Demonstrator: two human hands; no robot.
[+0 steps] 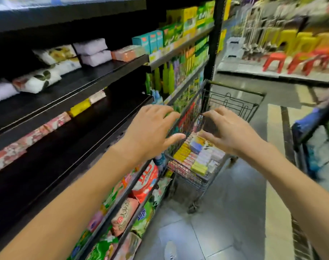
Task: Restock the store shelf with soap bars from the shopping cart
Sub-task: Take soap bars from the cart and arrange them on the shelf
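A wire shopping cart (233,102) stands in the aisle ahead, against the shelving. Several soap bars (197,156) in yellow, pink, white and blue wrappers lie in its basket. My left hand (150,132) reaches out over the cart's near left rim, fingers spread and holding nothing. My right hand (227,130) hovers above the basket with fingers and thumb apart, also holding nothing. The black store shelf (96,76) on the left carries packs of soap (45,79) with dark bare gaps between them. The whole view is blurred by motion.
Lower shelves hold detergent bags (143,182). Boxes and green bottles (167,77) fill the shelves beyond. A second cart (310,124) with a blue handle stands at right, a person's hand on it. Red and yellow plastic stools (291,51) line the far side. Grey tiled floor lies below.
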